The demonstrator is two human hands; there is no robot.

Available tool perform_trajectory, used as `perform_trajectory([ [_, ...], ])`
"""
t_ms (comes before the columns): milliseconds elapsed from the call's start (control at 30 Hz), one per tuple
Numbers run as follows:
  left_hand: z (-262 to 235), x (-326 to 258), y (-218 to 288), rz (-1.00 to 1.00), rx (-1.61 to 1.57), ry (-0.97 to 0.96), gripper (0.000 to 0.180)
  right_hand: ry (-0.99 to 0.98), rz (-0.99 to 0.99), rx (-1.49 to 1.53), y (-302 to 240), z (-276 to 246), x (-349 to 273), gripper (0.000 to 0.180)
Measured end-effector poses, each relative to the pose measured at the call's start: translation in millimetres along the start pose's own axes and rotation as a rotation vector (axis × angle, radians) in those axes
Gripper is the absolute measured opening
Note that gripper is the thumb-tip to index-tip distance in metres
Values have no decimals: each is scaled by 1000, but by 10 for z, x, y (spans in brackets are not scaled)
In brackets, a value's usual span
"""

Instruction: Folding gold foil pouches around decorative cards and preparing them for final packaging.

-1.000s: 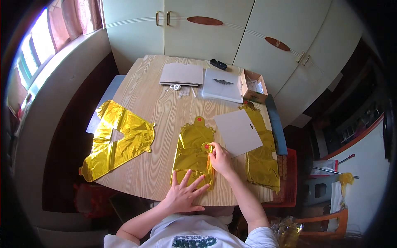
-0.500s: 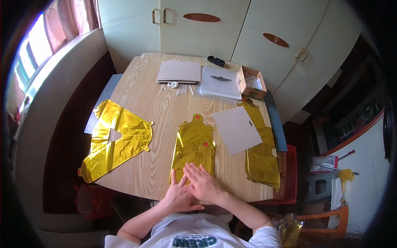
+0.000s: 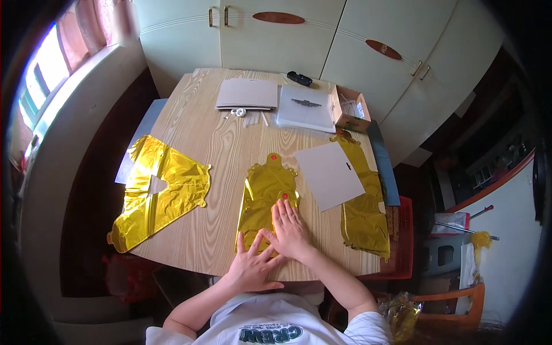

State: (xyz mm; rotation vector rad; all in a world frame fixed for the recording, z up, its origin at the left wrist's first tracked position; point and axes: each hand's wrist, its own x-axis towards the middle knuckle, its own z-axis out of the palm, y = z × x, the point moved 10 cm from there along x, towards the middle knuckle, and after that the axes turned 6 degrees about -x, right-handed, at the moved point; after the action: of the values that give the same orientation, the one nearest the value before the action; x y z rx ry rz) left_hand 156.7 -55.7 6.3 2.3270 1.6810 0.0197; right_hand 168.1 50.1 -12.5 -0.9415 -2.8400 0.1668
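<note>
Both your hands lay on a gold foil (image 3: pixel 259 195) at the front of the surface (image 3: pixel 221 233), near its middle. Your left hand (image 3: pixel 253 268) was released, palm down, fingers spread over the foil's near end and thumb pointing right. Your right hand (image 3: pixel 291 231) was released too, its fingers stretched flat along the foil's right edge, the tips just beside a red spot (image 3: pixel 285 196). Its thumb reached toward your left fingers; whether they touched could not be told. The foil lay in overlapping layers, with a red dot (image 3: pixel 274 157) on its far tab.

To your left, a second foil (image 3: pixel 183 192) lay spread, a gap near its middle and its left side jutting past the surface's edge. To your right, a white card (image 3: pixel 328 175) partly covered a third foil (image 3: pixel 366 221).

Farther back sat a card stack (image 3: pixel 247 94), with white rings (image 3: pixel 238 112) and a thin stick (image 3: pixel 265 119) just in front. Beside it lay clear sleeves (image 3: pixel 294 118) topped by a dark wing-shaped piece (image 3: pixel 306 103), next to a box (image 3: pixel 351 122). A black device (image 3: pixel 299 79) rested behind, near pale cabinets (image 3: pixel 276 49).
</note>
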Motion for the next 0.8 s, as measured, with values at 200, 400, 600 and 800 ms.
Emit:
perform_trajectory([
  [200,-53,-24,7,12,-26,115,88,235,186,601,688,-278,24,36],
  [400,-38,-19,5,8,-33,98,90,133,-81,322,1042,-453,310,20],
  [600,-28,-15,3,6,-30,86,90,-174,-90,306,1081,-335,561,19],
  [800,-19,0,0,6,-27,72,90,-258,-146,112,998,-255,637,13],
])
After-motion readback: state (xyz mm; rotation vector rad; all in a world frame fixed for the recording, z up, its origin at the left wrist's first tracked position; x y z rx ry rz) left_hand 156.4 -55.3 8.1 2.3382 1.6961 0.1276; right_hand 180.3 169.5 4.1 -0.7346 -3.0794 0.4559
